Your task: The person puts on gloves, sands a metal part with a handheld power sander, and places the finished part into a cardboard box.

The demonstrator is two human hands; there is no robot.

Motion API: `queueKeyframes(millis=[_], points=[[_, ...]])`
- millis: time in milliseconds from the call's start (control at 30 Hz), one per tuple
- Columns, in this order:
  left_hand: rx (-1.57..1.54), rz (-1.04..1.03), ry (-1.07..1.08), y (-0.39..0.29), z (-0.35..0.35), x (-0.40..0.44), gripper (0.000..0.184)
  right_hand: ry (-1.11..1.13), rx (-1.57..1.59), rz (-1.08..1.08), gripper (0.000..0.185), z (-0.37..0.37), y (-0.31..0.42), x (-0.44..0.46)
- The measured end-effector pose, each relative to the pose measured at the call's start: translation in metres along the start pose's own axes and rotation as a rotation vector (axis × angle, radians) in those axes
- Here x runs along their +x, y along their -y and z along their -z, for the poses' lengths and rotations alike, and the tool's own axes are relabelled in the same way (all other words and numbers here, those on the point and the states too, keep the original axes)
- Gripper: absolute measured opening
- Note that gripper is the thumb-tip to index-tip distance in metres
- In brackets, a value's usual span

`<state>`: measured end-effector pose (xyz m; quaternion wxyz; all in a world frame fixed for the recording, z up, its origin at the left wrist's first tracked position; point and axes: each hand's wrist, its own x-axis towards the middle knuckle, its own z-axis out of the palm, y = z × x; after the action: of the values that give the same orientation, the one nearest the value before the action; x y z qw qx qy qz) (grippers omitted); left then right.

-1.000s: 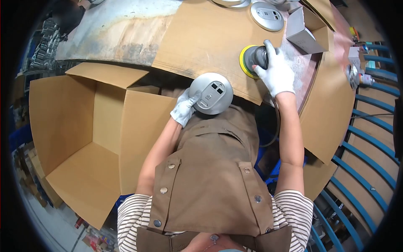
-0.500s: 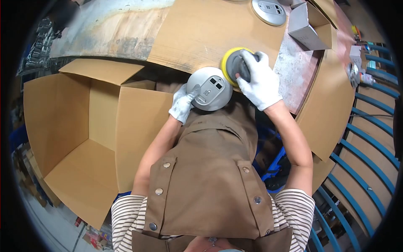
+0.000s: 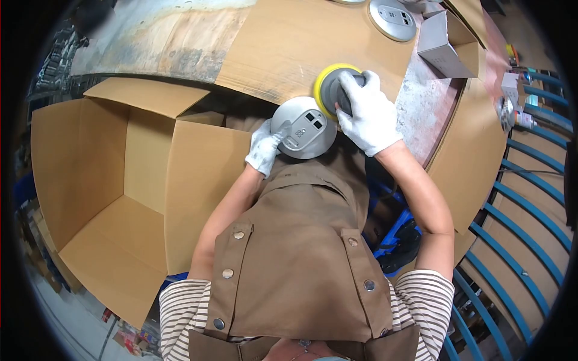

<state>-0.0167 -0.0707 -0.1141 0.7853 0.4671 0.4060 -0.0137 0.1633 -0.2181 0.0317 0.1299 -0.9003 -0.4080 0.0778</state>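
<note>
- Nearest me: person in a brown buttoned cloth apron (image 3: 301, 271). Work is up just over the lap, at the near edge of the bench (image 3: 180, 51).
- Left hand (image 3: 263, 147), white glove: fingers closed around the left edge of a silver-grey round domed housing (image 3: 304, 128), thumb laid over its face. Firm hold by the look of it.
- Housing orientation: face with the raised oval panel tilted up toward the wearer. Disc itself is round, no long axis. Panel's long axis runs diagonally, near-left to far-right, two dark square openings at the far-right end.
- Right hand (image 3: 370, 117), white glove: fingers curled over the body of a dark grey round power tool with a yellow-rimmed pad (image 3: 332, 90), part-open to its width. Pad side points left, toward the housing's upper-right rim.
- Change: a second ago the tool was off to the right over the bench, well apart from the housing. Now it's swung in beside the rim; little shift in the last half second. I read that as positioning over, pad at the work. Actual contact: can't tell, edges overlap from here.
- Left of the lap: open brown cardboard carton (image 3: 90, 180).
- Past the hands: flat brown cardboard sheet (image 3: 271, 48) on the bench.
- Far side: similar silver disc (image 3: 391, 19) lying panel-up, open white cardboard box (image 3: 438, 45) just right of it.
</note>
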Motion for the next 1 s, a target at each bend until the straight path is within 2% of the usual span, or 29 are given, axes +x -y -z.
queueKeyframes(millis=[433, 633, 1000], points=[[-0.033, -0.022, -0.023, -0.004, -0.005, -0.005, 0.049, -0.079, -0.009, -0.023, 0.056, -0.008, -0.006, -0.006], [-0.057, 0.0, -0.003, 0.001, -0.002, -0.001, 0.046, -0.005, -0.003, -0.046, 0.056, 0.0, 0.001, -0.001], [0.02, -0.008, -0.006, 0.004, 0.002, 0.001, 0.045, 0.005, -0.085, 0.099, 0.055, 0.002, 0.007, 0.019]])
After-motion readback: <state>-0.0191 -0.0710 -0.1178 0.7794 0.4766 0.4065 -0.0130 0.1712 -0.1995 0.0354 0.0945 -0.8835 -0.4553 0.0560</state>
